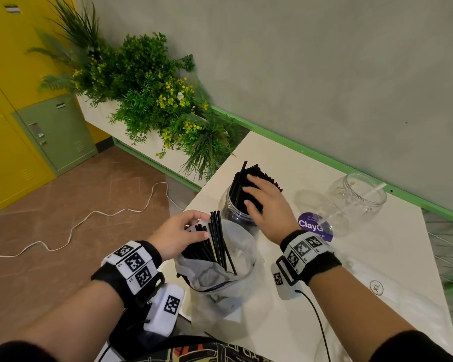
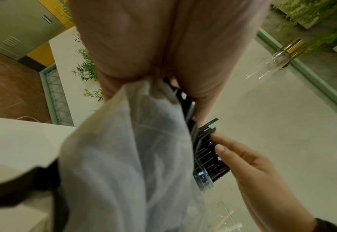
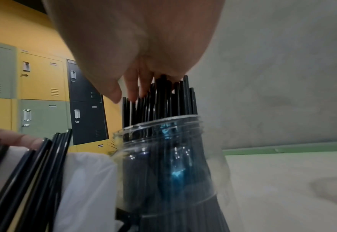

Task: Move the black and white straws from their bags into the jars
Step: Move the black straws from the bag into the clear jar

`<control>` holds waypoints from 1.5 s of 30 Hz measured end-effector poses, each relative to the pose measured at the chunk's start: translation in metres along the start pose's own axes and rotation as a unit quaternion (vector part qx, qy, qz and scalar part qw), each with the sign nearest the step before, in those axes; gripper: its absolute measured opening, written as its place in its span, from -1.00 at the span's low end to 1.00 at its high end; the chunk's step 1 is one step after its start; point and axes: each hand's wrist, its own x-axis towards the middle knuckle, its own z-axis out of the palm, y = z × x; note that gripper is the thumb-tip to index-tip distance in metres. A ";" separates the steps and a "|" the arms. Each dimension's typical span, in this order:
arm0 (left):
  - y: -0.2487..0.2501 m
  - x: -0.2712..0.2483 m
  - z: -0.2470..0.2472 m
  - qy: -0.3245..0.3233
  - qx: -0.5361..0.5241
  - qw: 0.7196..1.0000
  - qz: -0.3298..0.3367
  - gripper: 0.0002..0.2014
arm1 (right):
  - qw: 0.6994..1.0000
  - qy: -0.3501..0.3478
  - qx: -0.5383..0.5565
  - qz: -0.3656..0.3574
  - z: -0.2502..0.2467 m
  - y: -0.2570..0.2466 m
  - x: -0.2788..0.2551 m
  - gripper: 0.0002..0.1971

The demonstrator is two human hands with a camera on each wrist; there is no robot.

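Observation:
A clear jar [image 1: 233, 212] packed with black straws [image 1: 266, 176] stands on the white table [image 1: 377, 270]. My right hand [image 1: 251, 197] lies over the straw tops with fingers nearly straight, pressing on them; the right wrist view shows the fingertips [image 3: 131, 92] on the straw ends above the jar [image 3: 163, 157]. Just in front, a clear plastic bag [image 1: 236, 246] holds more black straws [image 1: 217, 239]. My left hand [image 1: 199, 226] grips the bag's rim together with some straws, the bag [image 2: 123, 157] hanging below the palm. A second clear jar [image 1: 361, 199] at the right holds one white straw [image 1: 372, 192].
A purple round sticker [image 1: 317, 227] lies between the jars. A planter of green plants [image 1: 154, 100] borders the table's far left corner. The grey wall with a green rail [image 1: 324, 160] runs behind. Yellow and green lockers [image 1: 37, 126] and a white cable [image 1: 89, 218] are left, beyond the table edge.

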 end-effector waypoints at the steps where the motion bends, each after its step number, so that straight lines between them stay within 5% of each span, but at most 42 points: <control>1: 0.000 0.000 0.000 0.000 -0.003 1.000 0.000 -0.67 | 1.000 0.013 0.013 0.011 0.000 0.001 0.000 -0.63; 6: -0.002 -0.001 -0.001 0.005 -0.021 1.000 0.002 -0.68 | 0.995 0.080 0.034 0.043 -0.008 -0.006 0.017 -0.47; 9: -0.001 -0.001 -0.001 -0.002 -0.011 1.000 0.001 -0.68 | 0.999 0.018 0.013 0.038 -0.007 -0.011 0.036 -0.36; 14: -0.001 -0.001 -0.001 -0.002 -0.008 1.000 0.007 -0.69 | 0.996 0.051 0.043 -0.053 0.007 -0.008 0.030 -0.71; 20: -0.004 -0.002 -0.004 -0.001 0.005 1.000 0.002 -0.69 | 0.969 -0.061 -0.175 -0.162 0.011 0.007 0.021 -0.49; 27: -0.004 -0.001 -0.004 -0.005 0.001 1.000 -0.006 -0.69 | 0.972 -0.160 -0.174 -0.002 -0.018 0.020 0.046 -0.13; 35: -0.002 -0.002 -0.005 -0.005 0.005 1.000 -0.005 -0.69 | 0.970 -0.204 -0.129 0.017 -0.008 0.031 0.073 -0.25; 38: -0.003 -0.002 -0.006 0.000 0.015 1.000 -0.008 -0.69 | 0.981 -0.149 -0.119 0.028 -0.004 0.027 0.069 -0.40; 43: -0.003 0.000 -0.007 0.001 0.017 1.000 -0.013 -0.68 | 0.990 0.047 -0.109 0.078 0.001 0.021 0.057 -0.39; 45: -0.001 0.001 -0.007 0.001 0.019 1.000 -0.012 -0.68 | 0.982 0.041 -0.144 0.116 0.002 0.018 0.055 -0.35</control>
